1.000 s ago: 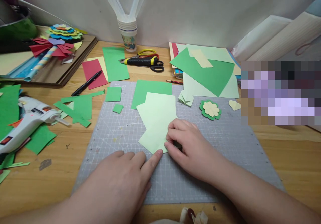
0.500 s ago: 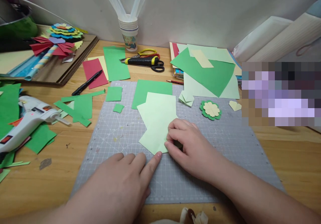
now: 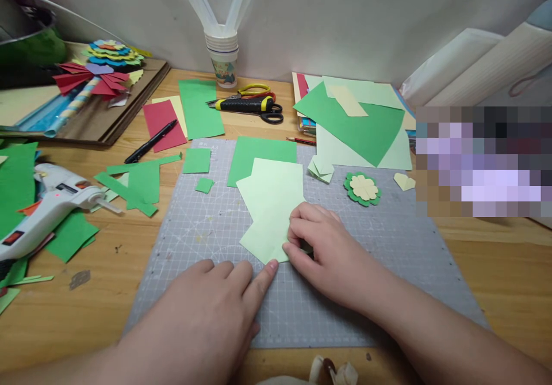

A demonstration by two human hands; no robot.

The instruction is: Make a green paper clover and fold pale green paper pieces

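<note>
Light green paper (image 3: 273,201) lies on the grey cutting mat (image 3: 181,310), with angular corners sticking out to the left, partly over a darker green sheet (image 3: 245,155). My left hand (image 3: 219,298) reaches in from the lower left, its index fingertip pressing the paper's bottom edge and its other fingers loosely bent. At the paper's lower right edge, my right hand (image 3: 319,247) is closed in a pinch. What sits beneath its curled fingers is partly hidden. Beyond that hand lie a folded light green piece (image 3: 321,169) and a green and cream paper flower (image 3: 363,189).
A white glue gun (image 3: 52,206) lies at left among green scraps (image 3: 144,186). Behind the mat are a black pen (image 3: 150,141), scissors (image 3: 271,114), a black and yellow cutter (image 3: 244,105) and paper cups (image 3: 223,57). More green sheets (image 3: 349,120) lie at the back right.
Both hands keep nearly the same place on the light green paper. The whole view has shifted very slightly.
</note>
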